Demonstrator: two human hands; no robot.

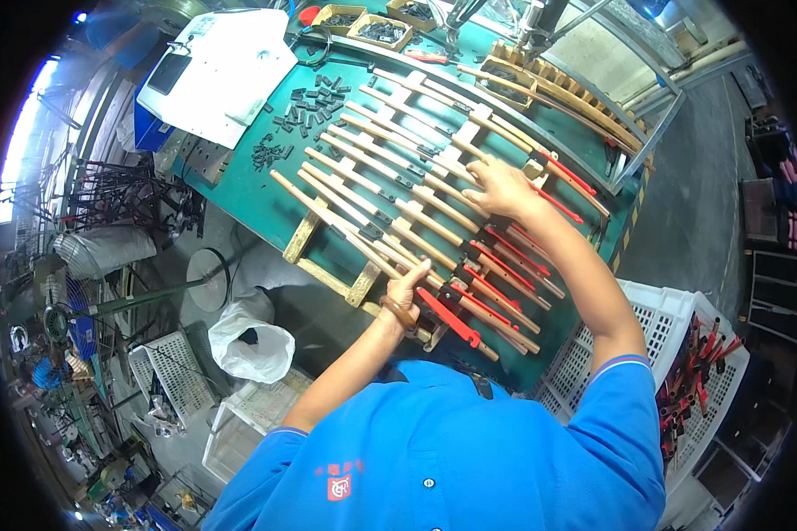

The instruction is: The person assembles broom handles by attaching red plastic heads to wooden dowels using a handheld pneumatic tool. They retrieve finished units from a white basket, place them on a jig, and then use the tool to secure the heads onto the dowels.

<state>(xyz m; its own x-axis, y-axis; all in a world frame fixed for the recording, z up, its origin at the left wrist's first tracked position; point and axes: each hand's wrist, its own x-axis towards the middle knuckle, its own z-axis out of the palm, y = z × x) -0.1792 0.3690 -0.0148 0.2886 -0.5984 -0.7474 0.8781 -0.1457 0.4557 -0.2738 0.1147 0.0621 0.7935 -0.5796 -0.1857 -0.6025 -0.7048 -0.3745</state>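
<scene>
Standing at the lower right: one white perforated plastic crate (651, 329), its walls corralling a pile of red-and-black parts (695, 379), too tangled to count.

Left hand (406, 290): one, a brown band at its wrist; set against the nearest rods, thumb laid along the wood, apparently to steady it. The other fingers are hidden beneath; cannot tell whether they are clamped.

Long round pale-wood rods (434, 227): about ten, overlaps barring an exact count. Laid side by side, slanting across the green-topped desk (248, 208), their near ends toward the wearer; presumably spaced so that each can be reached separately.

Flat red levers (447, 319): at least six, toward the rods' near ends, mostly lying lengthwise with the wood.

Pale wooden rack (303, 234): one, beneath the rods, its rails likely there to raise them and stop them rolling.

Right hand (502, 188): one, over the farther rods, fingers apart, clamped on nothing that shows; contact likely but unconfirmed.

Small black rectangular blocks (314, 106): many, uncounted, strewn beyond the rods' far ends, seemingly for easy reach; one heap of smaller black pieces (270, 155) beside them.

Flat white board (221, 75): one, at the desk's far left.

Shallow yellowish boxes (381, 34): four, three at the far edge, one farther right, probably keeping small dark parts sorted.

Red cup (308, 15): one, beside those boxes.
</scene>
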